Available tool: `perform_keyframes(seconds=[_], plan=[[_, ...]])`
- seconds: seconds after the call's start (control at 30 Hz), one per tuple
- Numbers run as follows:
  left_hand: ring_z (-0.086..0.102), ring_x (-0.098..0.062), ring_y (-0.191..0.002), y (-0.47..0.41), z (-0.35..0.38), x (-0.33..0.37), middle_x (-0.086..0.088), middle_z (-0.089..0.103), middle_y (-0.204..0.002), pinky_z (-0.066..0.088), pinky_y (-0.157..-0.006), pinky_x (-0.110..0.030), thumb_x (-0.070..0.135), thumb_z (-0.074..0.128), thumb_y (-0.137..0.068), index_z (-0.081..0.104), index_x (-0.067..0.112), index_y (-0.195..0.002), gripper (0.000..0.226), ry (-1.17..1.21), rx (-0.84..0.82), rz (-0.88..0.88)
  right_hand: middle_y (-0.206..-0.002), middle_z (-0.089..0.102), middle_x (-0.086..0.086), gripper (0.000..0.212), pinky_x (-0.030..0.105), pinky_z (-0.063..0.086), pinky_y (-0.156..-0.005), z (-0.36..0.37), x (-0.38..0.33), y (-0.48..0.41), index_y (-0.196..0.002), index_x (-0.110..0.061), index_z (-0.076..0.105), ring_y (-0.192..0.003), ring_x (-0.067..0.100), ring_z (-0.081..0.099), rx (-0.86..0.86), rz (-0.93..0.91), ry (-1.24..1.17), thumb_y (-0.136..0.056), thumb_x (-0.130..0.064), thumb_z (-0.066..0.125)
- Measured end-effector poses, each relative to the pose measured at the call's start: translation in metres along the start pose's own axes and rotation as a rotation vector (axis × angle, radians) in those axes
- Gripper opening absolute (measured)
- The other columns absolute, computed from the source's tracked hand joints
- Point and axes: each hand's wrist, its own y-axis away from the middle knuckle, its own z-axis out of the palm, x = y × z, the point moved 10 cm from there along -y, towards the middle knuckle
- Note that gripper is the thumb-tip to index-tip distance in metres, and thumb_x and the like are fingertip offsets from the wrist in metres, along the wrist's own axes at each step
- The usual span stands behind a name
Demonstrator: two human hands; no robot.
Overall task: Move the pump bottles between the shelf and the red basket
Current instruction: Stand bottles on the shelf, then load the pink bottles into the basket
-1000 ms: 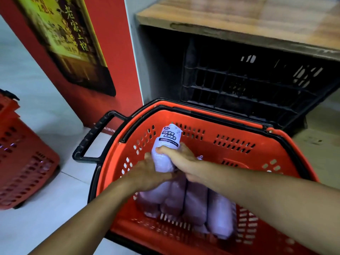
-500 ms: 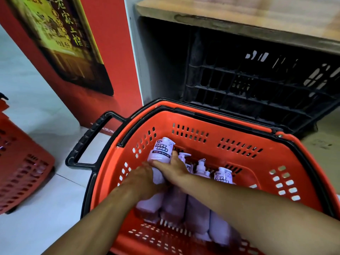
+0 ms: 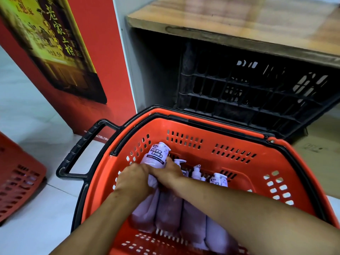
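Bottles [image 3: 176,208] in basket [image 3: 239,162]; crate [image 3: 257,92] behind.

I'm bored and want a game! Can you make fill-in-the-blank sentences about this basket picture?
The left hand and right hand grip a pale ____ pump bottle.
The red basket has a ____ side handle.
The black crate sits under a ____ shelf.
Missing words: purple, black, wooden.

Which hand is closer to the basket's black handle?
Left. The left hand grips the lavender bottle on the handle side; the right hand holds it farther away.
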Motion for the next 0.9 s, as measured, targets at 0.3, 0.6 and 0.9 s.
perform_keyframes(seconds=[0.3, 0.6, 0.9], plan=[[0.068, -0.025, -0.099, 0.023, -0.12, 0.009, 0.002, 0.073, -0.103, 0.055, -0.079, -0.035, 0.061, 0.056, -0.087, 0.066, 0.028, -0.114, 0.044, 0.101, 0.335, 0.107, -0.074, 0.069, -0.015, 0.025, 0.026, 0.052, -0.074, -0.144, -0.162, 0.121, -0.097, -0.031, 0.075, -0.072, 0.005, 0.064, 0.167, -0.659, 0.46, -0.082, -0.051, 0.075], [0.065, 0.002, -0.063, 0.044, -0.372, 0.123, 0.017, 0.07, -0.066, 0.049, -0.065, -0.016, 0.043, 0.066, -0.081, 0.073, 0.028, -0.074, 0.018, 0.775, 0.945, 0.661, -0.057, 0.064, 0.006, 0.015, 0.027, 0.049, -0.046, -0.393, -0.275, 0.14, -0.077, -0.009, 0.072, -0.046, 0.022, 0.058, 0.547, -0.743, -0.27, -0.091, -0.015, 0.071], [0.069, -0.016, -0.082, -0.092, -0.4, 0.197, 0.006, 0.075, -0.081, 0.053, -0.079, -0.032, 0.04, 0.072, -0.082, 0.077, 0.024, -0.088, 0.018, 0.395, 0.82, 0.518, -0.095, 0.06, 0.007, 0.029, 0.038, 0.058, -0.075, -0.518, -0.293, -0.044, -0.112, -0.009, 0.061, -0.081, 0.023, 0.062, 0.655, -0.392, -0.53, -0.09, -0.023, 0.075]])
